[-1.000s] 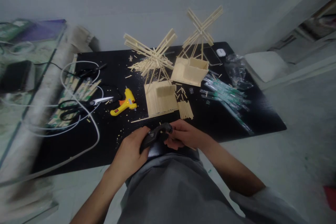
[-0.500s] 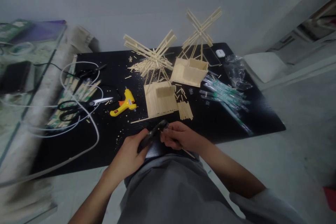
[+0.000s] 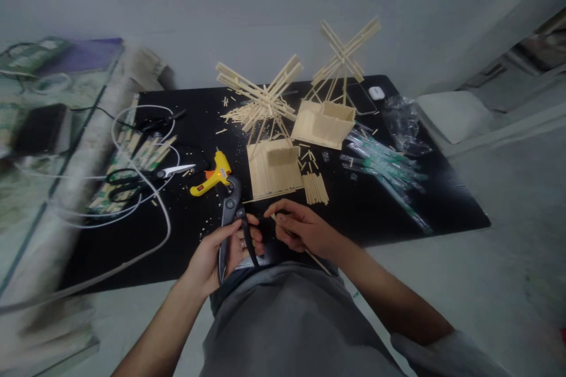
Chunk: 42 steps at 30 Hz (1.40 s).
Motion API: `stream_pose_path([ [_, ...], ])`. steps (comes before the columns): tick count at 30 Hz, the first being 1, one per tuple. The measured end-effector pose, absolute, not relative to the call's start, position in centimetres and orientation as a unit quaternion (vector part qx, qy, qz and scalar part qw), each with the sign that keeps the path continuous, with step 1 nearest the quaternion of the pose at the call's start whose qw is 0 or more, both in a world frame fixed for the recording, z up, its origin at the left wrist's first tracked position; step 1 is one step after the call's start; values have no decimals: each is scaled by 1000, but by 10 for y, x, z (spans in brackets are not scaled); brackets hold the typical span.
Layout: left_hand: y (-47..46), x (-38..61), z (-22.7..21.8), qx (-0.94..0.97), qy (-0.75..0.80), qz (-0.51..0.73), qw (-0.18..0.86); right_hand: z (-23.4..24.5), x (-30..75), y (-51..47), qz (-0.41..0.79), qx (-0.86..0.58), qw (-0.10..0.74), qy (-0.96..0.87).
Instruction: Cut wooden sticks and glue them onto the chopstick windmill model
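Clasped on dark pruning shears [image 3: 230,203], handles spread, the person's left hand [image 3: 207,253] is near the right hand [image 3: 307,230], whose fingers pinch a thin stick [image 3: 317,261] slanting down toward the lap. Both work above the near edge of a black table [image 3: 375,218] by a grey wall [image 3: 221,0]; a white seat [image 3: 455,115] is at right. A yellow glue gun [image 3: 216,174] lies just beyond the shears' head, near scissors [image 3: 160,174] crossed by a white cable [image 3: 167,218]. Two stick models [image 3: 274,171] stand ahead. Half a second ago the shears' head was at the right fingertips; now it is swung away.
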<state>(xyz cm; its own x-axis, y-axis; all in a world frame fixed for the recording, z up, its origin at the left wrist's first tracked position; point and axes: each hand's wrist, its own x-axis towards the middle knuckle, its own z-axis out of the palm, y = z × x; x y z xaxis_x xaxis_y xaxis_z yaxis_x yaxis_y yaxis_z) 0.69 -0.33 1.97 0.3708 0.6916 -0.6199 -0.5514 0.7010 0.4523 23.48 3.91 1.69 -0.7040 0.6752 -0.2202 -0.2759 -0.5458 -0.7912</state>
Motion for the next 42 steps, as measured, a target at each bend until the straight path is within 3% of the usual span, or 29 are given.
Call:
stream_pose_path([
  [21,1,12,-5,133,391,412,812,-26,238,31,796,-344,325,-378],
  [42,0,11,-8,171,382,424,804,-31,233,28,739,-370,336,-452],
])
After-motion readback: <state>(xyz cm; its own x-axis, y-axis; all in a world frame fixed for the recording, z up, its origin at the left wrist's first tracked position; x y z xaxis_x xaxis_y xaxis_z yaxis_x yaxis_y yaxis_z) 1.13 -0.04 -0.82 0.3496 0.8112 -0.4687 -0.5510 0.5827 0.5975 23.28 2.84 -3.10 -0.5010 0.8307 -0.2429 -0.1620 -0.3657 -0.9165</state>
